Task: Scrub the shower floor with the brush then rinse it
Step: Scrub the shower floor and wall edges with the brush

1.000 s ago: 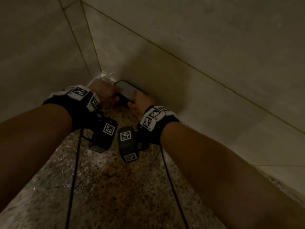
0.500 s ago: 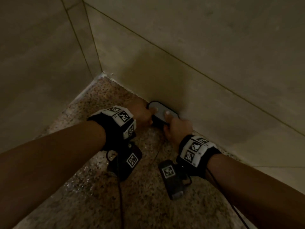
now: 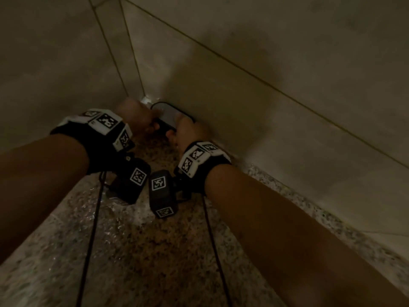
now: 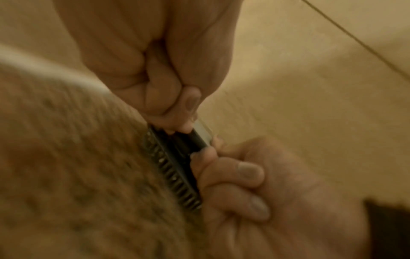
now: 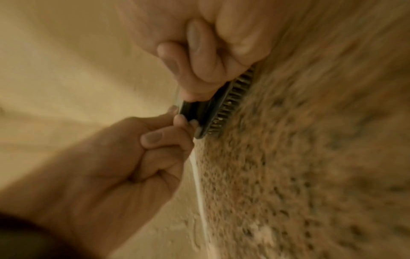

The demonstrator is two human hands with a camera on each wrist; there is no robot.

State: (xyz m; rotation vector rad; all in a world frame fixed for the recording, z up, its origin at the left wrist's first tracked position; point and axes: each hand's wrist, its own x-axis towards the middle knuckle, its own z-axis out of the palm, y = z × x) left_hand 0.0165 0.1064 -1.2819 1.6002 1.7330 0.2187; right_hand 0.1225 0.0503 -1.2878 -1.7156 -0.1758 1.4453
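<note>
A dark oval scrub brush (image 3: 170,114) lies bristles-down on the wet speckled shower floor (image 3: 155,251), in the far corner against the right wall. My left hand (image 3: 138,117) grips its left end and my right hand (image 3: 188,129) grips its near right end. In the left wrist view my left hand (image 4: 175,112) pinches the brush (image 4: 177,157) from above, while my right hand (image 4: 239,182) curls round its side. The right wrist view shows the right hand (image 5: 206,70) on the brush (image 5: 213,108) and the left hand (image 5: 159,138) gripping its edge. Both wrist views are motion-blurred.
Beige tiled walls (image 3: 276,107) meet at the corner (image 3: 145,99) just beyond the brush. The speckled floor stretches back toward me between my forearms. Two black cables (image 3: 93,229) hang from the wrist cameras over the floor.
Half a second ago the brush and both hands were pulled back along the right wall. They have now slid forward into the corner, where they also were a second ago.
</note>
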